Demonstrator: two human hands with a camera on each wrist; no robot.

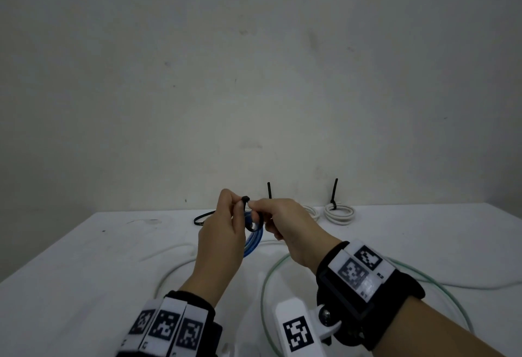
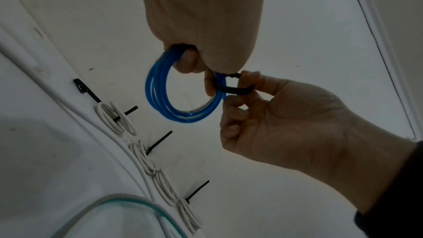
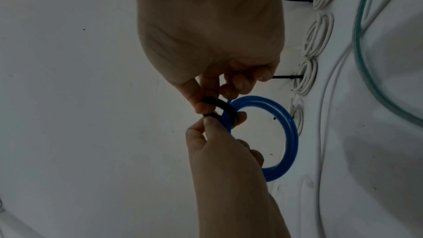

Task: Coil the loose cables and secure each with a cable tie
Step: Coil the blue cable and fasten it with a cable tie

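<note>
Your left hand (image 1: 223, 232) has its fingers curled round the blue cable coil (image 2: 160, 90), with thumb and forefinger pinching the head of the black cable tie (image 2: 233, 89) at the top of the bundle. Your right hand (image 1: 288, 226) pinches the same tie between thumb and forefinger; its other fingers are curled loosely into the palm and hold nothing. The tie forms a slack black loop round one side of the coil, not drawn tight against the strands.

The head view hides most of the coil behind your two hands: only a short blue arc and the tie's small head show between them, raised above the white table (image 1: 84, 258). The left wrist view shows the coil as several neat blue turns hanging below your left fingers, with the black band crossing its right side. The right wrist view shows the same ring from the other side, with the band wrapped over the blue strands where your two thumbs meet.

The wrist views also show a row of white cable coils (image 2: 116, 118) along the far edge of the table, with black tie tails sticking up from them; in the head view only two of these appear, partly behind your right hand. A spare black tie (image 1: 202, 217) lies flat on the table beyond your left hand. A loose pale green cable (image 1: 265, 286) curves across the table beneath your wrists, beside a loose white cable (image 1: 169, 272).
</note>
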